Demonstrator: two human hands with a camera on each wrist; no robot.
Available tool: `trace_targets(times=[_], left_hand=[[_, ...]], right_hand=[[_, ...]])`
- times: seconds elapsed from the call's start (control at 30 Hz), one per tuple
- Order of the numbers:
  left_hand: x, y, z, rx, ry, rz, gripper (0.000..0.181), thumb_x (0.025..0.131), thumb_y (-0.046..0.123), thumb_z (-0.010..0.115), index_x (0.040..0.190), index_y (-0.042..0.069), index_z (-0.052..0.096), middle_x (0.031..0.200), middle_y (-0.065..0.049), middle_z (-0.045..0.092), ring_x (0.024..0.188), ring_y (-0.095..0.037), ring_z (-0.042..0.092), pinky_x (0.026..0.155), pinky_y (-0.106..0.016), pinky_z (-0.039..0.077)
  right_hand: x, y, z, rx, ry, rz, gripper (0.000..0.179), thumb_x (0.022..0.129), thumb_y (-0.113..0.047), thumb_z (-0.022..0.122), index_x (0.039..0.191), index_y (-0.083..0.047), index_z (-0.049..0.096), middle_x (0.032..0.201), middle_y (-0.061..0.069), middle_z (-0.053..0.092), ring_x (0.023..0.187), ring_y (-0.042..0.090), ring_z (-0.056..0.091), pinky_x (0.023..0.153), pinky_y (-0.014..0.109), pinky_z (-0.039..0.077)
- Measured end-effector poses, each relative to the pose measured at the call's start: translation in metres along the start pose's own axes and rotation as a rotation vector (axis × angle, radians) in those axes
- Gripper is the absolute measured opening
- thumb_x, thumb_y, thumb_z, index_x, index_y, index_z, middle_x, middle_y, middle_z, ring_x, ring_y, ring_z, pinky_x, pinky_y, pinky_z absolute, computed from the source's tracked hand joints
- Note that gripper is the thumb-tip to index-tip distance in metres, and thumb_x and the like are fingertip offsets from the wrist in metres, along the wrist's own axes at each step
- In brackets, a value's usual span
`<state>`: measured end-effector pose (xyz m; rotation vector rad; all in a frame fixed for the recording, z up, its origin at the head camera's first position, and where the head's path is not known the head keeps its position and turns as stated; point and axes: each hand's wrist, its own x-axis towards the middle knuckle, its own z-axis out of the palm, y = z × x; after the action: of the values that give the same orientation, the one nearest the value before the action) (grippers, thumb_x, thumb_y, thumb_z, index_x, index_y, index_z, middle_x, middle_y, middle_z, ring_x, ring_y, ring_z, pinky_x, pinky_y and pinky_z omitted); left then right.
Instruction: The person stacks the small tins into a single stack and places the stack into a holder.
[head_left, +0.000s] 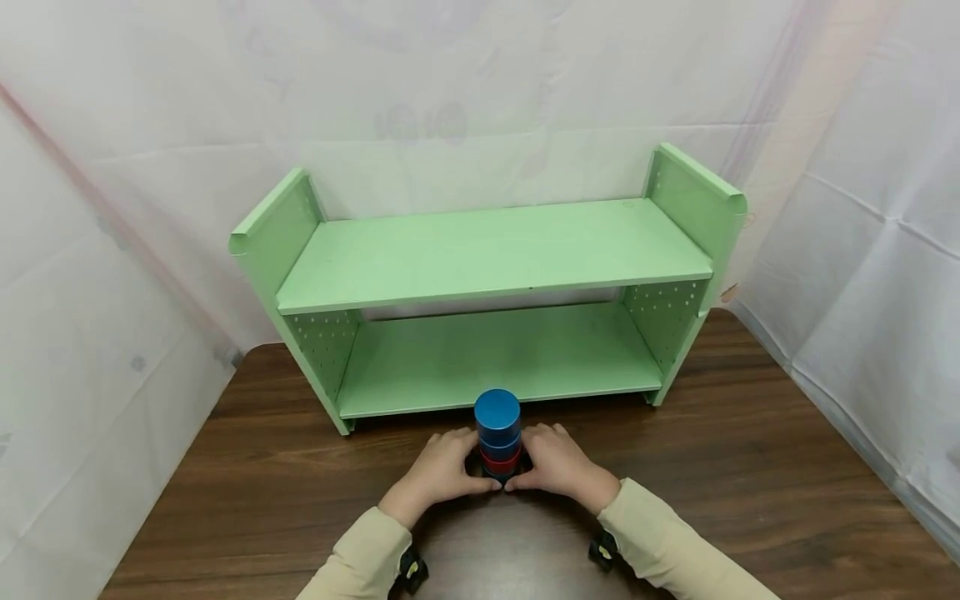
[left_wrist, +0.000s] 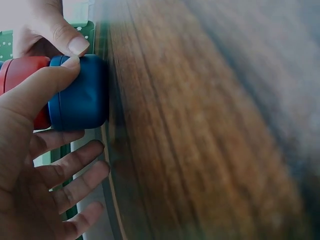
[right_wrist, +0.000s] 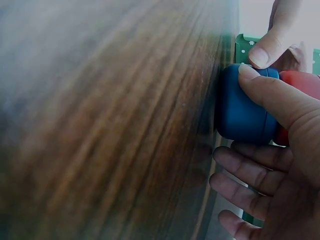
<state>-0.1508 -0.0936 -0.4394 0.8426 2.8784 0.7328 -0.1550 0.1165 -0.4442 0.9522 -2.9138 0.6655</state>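
At least three stacked, cylindrical blue and red tins (head_left: 497,421). One light-green two-tier shelf (head_left: 495,250); one brown wood-grain table (head_left: 285,500). One bare left hand (head_left: 442,468); one bare right hand (head_left: 557,461).

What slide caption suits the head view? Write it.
Left hand and right hand hold a blue and red cylindrical stack on a brown wooden table before a tiered green shelf.

I'm touching smooth, satin-metallic tins (head_left: 498,425) in front of the smooth, painted-looking shelf (head_left: 495,250); a wood-grain table (head_left: 495,542) is gleaming beneath it, a wrinkled, cloth-like sheet (head_left: 480,92) hanging behind.
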Motion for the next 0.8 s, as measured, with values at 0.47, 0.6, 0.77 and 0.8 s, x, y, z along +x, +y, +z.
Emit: trace_targets(times=[0.47,0.6,0.77,0.8], left_hand=[[-0.0043,0.003,-0.0002,0.012,0.004,0.023,0.061,0.072,0.041,0.08,0.123,0.015,0.06,0.114,-0.009,0.066,0.105,-0.029,0.062,0.087,-0.056,0.043],[-0.0051,0.0033,0.0012,0.019,0.007,0.031,0.06,0.072,0.041,0.081,0.122,0.015,0.06,0.113,-0.008,0.067,0.104,-0.027,0.062,0.085,-0.054,0.044],[-0.0071,0.0045,0.0025,0.017,-0.006,0.033,0.061,0.071,0.041,0.081,0.122,0.013,0.06,0.113,-0.009,0.066,0.104,-0.029,0.062,0.087,-0.057,0.043],[-0.0075,0.0049,0.0026,0.018,-0.008,0.034,0.061,0.071,0.041,0.081,0.122,0.013,0.061,0.113,-0.009,0.066,0.104,-0.029,0.062,0.087,-0.058,0.043]], right_hand=[[-0.0033,-0.0062,-0.0032,-0.014,-0.018,0.006,0.052,0.066,-0.042,0.084,0.102,-0.008,0.069,0.092,0.002,0.07,0.086,0.021,0.059,0.078,0.042,0.042],[-0.0054,-0.0066,-0.0033,-0.011,-0.019,0.001,0.051,0.066,-0.041,0.085,0.101,-0.007,0.069,0.091,0.002,0.07,0.086,0.021,0.06,0.078,0.043,0.043],[-0.0087,-0.0074,-0.003,0.008,-0.034,0.012,0.052,0.066,-0.04,0.085,0.101,-0.006,0.069,0.091,0.003,0.07,0.087,0.022,0.06,0.08,0.045,0.043],[-0.0092,-0.0077,-0.0031,0.013,-0.039,0.018,0.052,0.066,-0.041,0.085,0.102,-0.007,0.069,0.092,0.003,0.07,0.087,0.022,0.06,0.081,0.045,0.042]])
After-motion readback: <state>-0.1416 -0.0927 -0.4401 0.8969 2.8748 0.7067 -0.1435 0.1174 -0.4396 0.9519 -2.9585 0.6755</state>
